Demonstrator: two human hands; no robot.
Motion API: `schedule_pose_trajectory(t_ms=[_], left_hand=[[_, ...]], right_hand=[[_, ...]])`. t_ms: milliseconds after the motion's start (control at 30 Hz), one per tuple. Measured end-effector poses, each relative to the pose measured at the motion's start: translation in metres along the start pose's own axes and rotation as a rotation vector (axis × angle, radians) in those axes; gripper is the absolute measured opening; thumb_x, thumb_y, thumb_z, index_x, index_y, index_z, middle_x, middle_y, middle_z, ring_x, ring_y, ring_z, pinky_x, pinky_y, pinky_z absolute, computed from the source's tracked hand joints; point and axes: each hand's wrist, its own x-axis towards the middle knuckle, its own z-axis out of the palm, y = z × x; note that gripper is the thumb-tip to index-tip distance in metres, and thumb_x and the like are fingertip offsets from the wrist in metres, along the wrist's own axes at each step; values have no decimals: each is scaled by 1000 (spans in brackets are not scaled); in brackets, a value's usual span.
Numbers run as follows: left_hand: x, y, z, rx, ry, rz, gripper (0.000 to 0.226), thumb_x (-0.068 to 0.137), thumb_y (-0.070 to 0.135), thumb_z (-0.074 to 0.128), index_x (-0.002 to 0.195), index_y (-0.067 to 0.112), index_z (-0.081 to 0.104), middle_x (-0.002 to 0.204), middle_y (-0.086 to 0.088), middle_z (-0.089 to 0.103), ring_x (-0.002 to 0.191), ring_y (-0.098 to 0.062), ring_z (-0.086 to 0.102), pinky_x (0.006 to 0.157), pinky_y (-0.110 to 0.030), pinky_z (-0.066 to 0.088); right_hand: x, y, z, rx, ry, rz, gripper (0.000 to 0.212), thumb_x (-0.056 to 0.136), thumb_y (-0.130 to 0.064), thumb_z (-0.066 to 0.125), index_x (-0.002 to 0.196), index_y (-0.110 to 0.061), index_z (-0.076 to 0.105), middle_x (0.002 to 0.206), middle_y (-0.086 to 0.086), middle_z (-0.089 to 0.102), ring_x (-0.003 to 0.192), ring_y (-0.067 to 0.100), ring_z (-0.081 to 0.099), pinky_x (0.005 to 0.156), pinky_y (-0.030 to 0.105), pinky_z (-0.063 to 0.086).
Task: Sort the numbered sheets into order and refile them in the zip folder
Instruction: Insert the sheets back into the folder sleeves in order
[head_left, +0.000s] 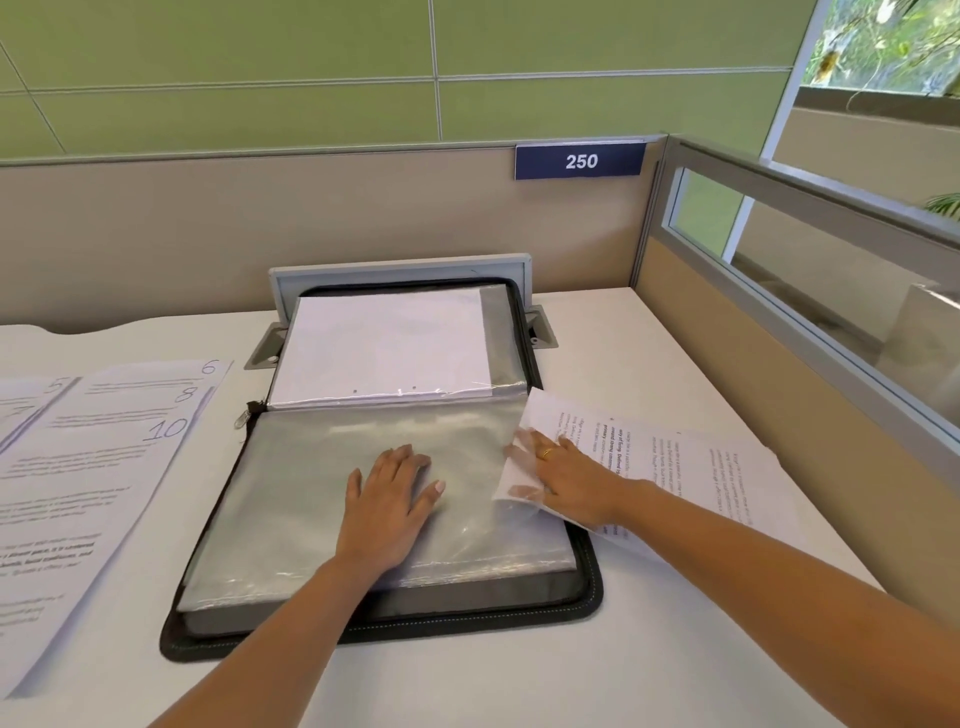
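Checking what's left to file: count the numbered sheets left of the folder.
4 readable: sheet 6 farthest back, sheet 5 to its left, sheet 8 below 6, sheet 10 nearest. More may hide underneath.

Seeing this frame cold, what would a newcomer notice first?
The open zip folder in the middle, with the left hand flat on its clear sleeve. At its right edge the right hand presses a printed sheet partly under the plastic; numbered sheets (5, 6, 8, 10 showing) overlap at the left.
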Motion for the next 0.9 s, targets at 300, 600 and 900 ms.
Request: schedule_pose_trajectory(t_ms=[300,600,900], left_hand=[[9,-10,-3,75,-71,-42,96,64,69,-12,144,31,25,157,9,10,146,-11,4,114,-49,5],[9,-7,-3,-57,-39,-76,96,65,70,-9,142,31,33,155,12,17,144,-7,7,114,-47,2],[6,14,-17,-391,267,333,67,83,76,30,102,24,68,112,18,57,111,4,46,94,-20,27]], right_hand=[[1,3,-3,46,-17,-204,48,105,-17,19,148,-38,11,150,-23,-8,124,-10,-20,100,6,-26],[14,-11,-11,271,-75,-329,36,92,-63,29,127,-54,31,138,-36,23,137,-2,13,118,34,2],[28,1,-27,79,166,-200,64,87,-59,46,138,-21,45,153,0,26,136,19,29,115,40,21]])
